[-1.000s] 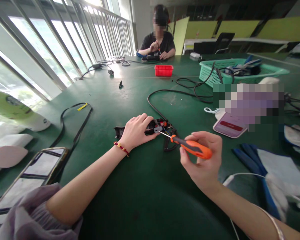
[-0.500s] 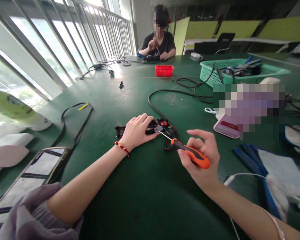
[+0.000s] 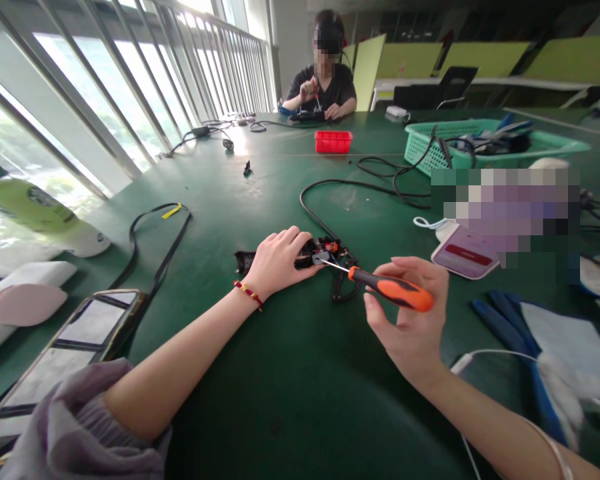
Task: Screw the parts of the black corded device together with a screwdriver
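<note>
My left hand (image 3: 280, 259) is wrapped over an opened black corded device (image 3: 307, 257), pressing it down on the green table. Wires, a red part and a grey part show in its exposed inside; the rest is hidden under my palm. My right hand (image 3: 413, 320) holds an orange and black screwdriver (image 3: 395, 288) by its handle, with some fingers raised. The screwdriver's thin shaft points left, its tip at the grey part near my left thumb. A black cable (image 3: 313, 213) runs from the device toward the back right.
Across the table (image 3: 260, 393) sits a person (image 3: 325, 87) with a screwdriver. A red box (image 3: 333, 141) and green basket (image 3: 430, 150) stand farther back. Left are a phone (image 3: 75, 353), a black strap (image 3: 170, 247) and a bottle (image 3: 45, 213); right, blue-and-white gloves (image 3: 510, 327).
The screwdriver handle has swung up and right, and the fingers of my right hand have shifted around it. My left hand stays on the device. The whole view has moved slightly.
</note>
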Demonstrator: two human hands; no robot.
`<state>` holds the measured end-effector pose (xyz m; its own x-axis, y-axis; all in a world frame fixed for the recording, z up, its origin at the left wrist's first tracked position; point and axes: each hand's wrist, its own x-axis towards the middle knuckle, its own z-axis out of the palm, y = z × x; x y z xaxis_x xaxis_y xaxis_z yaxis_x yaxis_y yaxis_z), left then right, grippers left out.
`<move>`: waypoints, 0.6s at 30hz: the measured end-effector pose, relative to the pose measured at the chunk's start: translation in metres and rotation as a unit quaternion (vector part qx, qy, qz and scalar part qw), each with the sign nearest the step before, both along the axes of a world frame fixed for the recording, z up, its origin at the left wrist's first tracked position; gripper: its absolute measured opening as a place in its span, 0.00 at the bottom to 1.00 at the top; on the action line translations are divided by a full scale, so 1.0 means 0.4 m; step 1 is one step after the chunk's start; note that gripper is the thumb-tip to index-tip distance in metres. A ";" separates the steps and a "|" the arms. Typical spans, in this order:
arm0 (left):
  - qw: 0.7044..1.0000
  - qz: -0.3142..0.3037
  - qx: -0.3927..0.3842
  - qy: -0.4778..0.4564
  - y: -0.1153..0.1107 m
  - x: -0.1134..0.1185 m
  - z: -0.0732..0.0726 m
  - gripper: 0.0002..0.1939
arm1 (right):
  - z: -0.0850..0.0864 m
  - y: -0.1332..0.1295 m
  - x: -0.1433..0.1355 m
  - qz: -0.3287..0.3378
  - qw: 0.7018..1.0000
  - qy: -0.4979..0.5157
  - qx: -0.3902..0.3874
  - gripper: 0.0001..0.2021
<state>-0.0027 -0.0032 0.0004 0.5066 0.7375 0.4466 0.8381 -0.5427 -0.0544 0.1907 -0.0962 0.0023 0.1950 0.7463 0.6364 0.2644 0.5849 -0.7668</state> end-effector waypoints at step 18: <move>1.000 0.003 -0.007 -0.005 -0.002 0.002 0.003 0.22 | 0.004 -0.005 0.000 0.016 0.999 -0.020 -0.037 0.14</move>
<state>-0.0019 -0.0038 0.0017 0.4974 0.7470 0.4411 0.8418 -0.5385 -0.0374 0.1907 -0.0983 0.0038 0.1459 0.7964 0.5869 0.2788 0.5361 -0.7967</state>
